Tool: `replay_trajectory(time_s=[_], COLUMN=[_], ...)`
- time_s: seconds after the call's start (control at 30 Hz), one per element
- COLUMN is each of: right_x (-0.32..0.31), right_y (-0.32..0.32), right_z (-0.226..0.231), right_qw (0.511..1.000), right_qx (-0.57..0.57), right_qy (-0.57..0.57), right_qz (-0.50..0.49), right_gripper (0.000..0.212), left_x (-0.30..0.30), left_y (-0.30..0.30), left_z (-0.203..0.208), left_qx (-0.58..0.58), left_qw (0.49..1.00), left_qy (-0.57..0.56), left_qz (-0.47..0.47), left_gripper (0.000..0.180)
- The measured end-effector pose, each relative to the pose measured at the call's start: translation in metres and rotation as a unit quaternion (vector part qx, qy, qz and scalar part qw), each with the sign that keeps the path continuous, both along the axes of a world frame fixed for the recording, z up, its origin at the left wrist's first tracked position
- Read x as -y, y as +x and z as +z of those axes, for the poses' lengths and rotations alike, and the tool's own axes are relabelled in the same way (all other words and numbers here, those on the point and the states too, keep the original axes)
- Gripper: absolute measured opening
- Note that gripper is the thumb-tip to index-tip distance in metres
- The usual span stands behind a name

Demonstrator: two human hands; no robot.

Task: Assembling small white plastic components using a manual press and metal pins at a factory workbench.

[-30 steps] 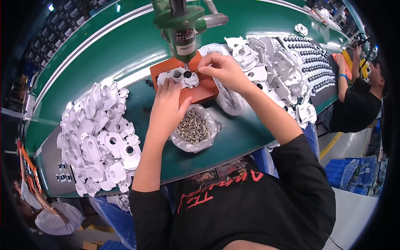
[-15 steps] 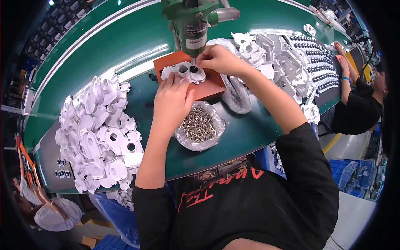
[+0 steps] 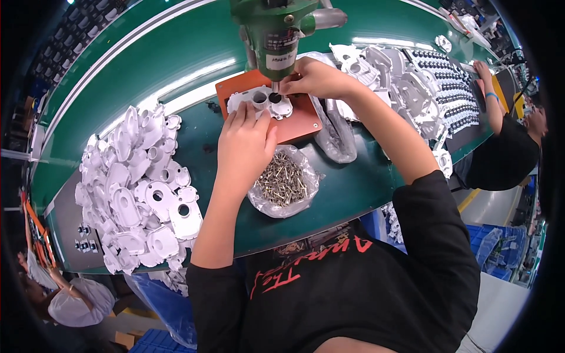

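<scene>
A white plastic housing (image 3: 282, 110) with a round tube and a dark round part lies on an orange fixture block (image 3: 303, 122). My left hand (image 3: 246, 144) rests on the housing's near left side, its fingers stretched over it and the thumb apart. Above it hangs a green machine head (image 3: 273, 41) with its tip pointing down by the dark part. Beside that tip, my right hand (image 3: 318, 79) pinches thumb and fingers together; what is between them is too small to make out. Close to my left wrist sits a clear plastic bag (image 3: 311, 197) full of screws (image 3: 281, 181).
White housings (image 3: 126, 200) are heaped at the left, more white parts (image 3: 388, 76) at the right. A crumpled clear bag (image 3: 338, 144) lies beside the block. Rows of small black parts (image 3: 450, 88) stand farther right, near another person's arm (image 3: 491, 100).
The whole view has shifted slightly. Both hands keep nearly the same places at the housing and the machine tip.
</scene>
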State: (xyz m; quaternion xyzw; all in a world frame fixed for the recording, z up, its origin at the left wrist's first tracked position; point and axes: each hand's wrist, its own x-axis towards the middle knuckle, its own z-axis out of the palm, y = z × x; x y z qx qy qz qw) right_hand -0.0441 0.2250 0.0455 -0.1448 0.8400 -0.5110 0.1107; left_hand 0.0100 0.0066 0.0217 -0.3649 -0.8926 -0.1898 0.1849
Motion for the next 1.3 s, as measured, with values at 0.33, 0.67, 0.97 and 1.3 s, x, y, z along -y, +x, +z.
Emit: replay_trajectory(time_s=[0.33, 0.67, 0.97, 1.3], right_x=[-0.002, 0.003, 0.007, -0.060], right_y=[-0.014, -0.014, -0.024, -0.031], right_z=[-0.004, 0.000, 0.005, 0.037], right_qw=[0.999, 0.995, 0.984, 0.987], right_qx=[0.017, -0.006, -0.010, 0.078], right_qy=[0.014, 0.084, 0.150, 0.136], right_qz=[0.041, 0.049, 0.096, -0.026], right_gripper=[0.020, 0.033, 0.037, 0.026], left_x=[-0.003, -0.006, -0.007, -0.005], left_y=[-0.001, -0.001, 0.000, -0.001], left_z=[0.004, 0.003, 0.000, -0.003], left_qx=[-0.004, -0.011, -0.026, -0.026], left_qw=[1.000, 0.999, 0.999, 1.000], left_qy=[-0.011, -0.025, -0.020, 0.007], left_qz=[0.009, 0.020, 0.026, 0.015], left_gripper=[0.028, 0.030, 0.028, 0.027])
